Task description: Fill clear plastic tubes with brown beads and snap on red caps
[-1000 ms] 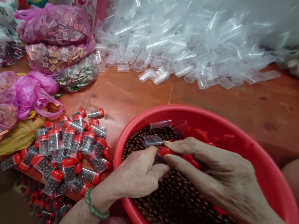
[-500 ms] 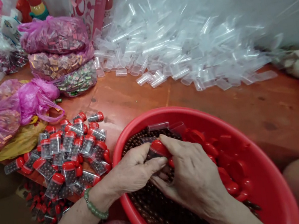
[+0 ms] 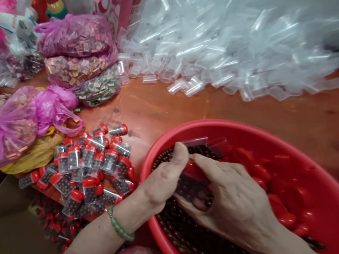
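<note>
Left hand (image 3: 163,185) lifted thumb; right hand (image 3: 230,193) cups container (image 3: 191,186).

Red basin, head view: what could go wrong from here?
The red-capped container between left hand and right hand could slip into the brown beads below.

The filled containers are piled at the edge of the table beside the cardboard box; a bump might topple some in.

Loose red caps near the right hand, inside the red basin, could get knocked among the beads.

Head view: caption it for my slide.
Right hand holding a red-capped container, left hand against it, above brown beads in a red basin.
</note>
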